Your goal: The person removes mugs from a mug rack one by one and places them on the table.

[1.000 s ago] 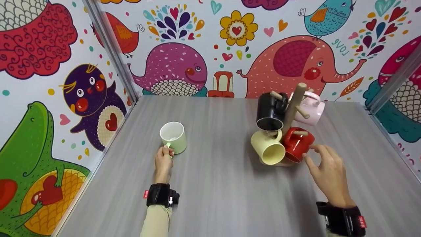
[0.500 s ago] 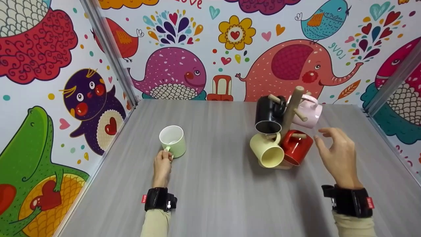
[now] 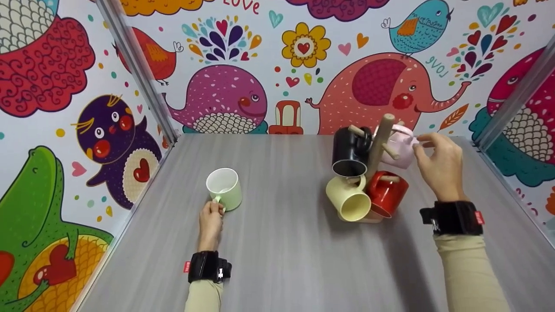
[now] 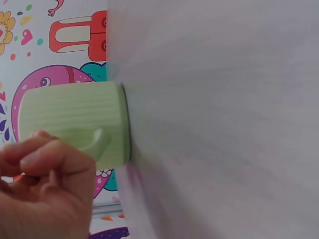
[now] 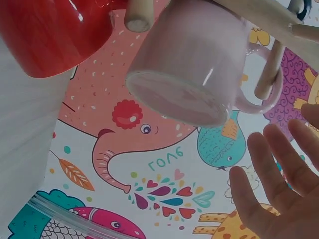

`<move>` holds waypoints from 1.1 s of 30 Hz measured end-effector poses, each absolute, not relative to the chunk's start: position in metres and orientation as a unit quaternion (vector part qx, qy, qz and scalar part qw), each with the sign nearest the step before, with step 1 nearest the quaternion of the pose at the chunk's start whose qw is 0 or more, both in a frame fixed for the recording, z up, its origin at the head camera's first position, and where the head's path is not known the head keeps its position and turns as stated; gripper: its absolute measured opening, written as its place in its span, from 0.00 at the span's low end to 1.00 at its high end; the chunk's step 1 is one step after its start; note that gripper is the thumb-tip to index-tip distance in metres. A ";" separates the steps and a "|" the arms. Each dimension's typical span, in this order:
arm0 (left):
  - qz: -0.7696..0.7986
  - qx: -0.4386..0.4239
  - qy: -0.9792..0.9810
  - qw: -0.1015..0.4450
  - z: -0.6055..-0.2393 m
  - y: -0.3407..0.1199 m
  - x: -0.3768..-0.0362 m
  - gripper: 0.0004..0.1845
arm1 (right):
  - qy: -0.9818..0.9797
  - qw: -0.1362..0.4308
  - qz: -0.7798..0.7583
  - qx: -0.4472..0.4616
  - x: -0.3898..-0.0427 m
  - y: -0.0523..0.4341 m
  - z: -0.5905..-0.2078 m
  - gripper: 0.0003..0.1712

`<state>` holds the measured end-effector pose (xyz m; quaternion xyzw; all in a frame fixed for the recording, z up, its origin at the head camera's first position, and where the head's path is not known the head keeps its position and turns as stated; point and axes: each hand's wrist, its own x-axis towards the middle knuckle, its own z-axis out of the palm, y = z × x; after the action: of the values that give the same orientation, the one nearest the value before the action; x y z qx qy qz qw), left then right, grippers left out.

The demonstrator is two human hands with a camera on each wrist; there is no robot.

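My left hand (image 3: 211, 223) grips the handle of a light green mug (image 3: 230, 195), which stands upright on the table. In the left wrist view the ribbed side of that mug (image 4: 75, 107) shows, with my curled fingers at its handle. My right hand (image 3: 443, 167) is raised beside a pale pink mug (image 3: 396, 151) hanging on a wooden mug tree (image 3: 380, 143). From the right wrist, the fingers of this hand (image 5: 284, 194) look spread and apart from the pink mug (image 5: 189, 59), whose handle hangs over a peg.
A black mug (image 3: 349, 149), a yellow mug (image 3: 344, 195) and a red mug (image 3: 390, 195) also hang on the tree. The grey table (image 3: 277, 251) is bounded by cartoon-printed walls (image 3: 277, 52) at the back and sides.
My right hand has moved away from the red mug, up and back to beside the pink mug. The left hand keeps its grip on the green mug, which stays in place.
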<state>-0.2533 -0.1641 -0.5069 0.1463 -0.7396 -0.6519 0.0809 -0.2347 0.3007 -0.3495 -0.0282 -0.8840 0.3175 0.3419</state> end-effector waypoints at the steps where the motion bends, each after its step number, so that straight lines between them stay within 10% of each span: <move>1: -0.654 0.146 -0.738 0.080 -0.507 -0.164 -0.254 0.16 | -0.885 0.339 0.317 -0.028 -0.238 0.301 -0.348 0.12; 33: -0.518 0.184 -0.819 0.166 -0.506 -0.161 -0.252 0.14 | -0.910 0.277 0.304 0.045 -0.279 0.310 -0.336 0.11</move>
<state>-0.2523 -0.1613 -0.5057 0.1836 -0.8186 -0.5182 0.1662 -0.2788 0.3098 -0.3358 0.0445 -0.9104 0.3040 0.2772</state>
